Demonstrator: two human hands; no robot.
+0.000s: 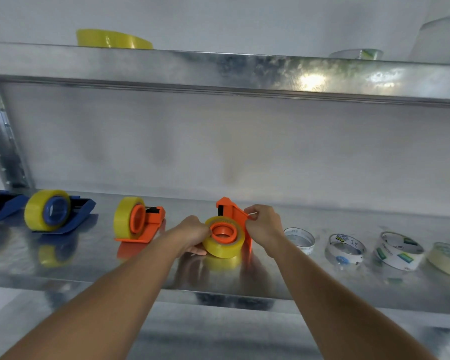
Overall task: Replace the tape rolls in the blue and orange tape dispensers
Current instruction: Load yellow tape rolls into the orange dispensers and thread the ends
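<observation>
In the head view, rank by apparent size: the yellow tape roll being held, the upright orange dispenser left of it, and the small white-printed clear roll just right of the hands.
1. upright orange dispenser
2. held yellow tape roll
3. small clear roll

Two bare forearms extend forward from the lower edge of the view and converge toward the centre. The left hand (192,231) lies knuckles-up, its fingers curled around the left side of a yellow tape roll on an orange hub (223,239), with fingertips visible beneath. The right hand (264,227) is raised slightly higher, wrist bent, its thumb and forefinger pinched together at the right edge of the upright orange plastic tape dispenser (233,213). The two hands are near each other, not touching.
</observation>
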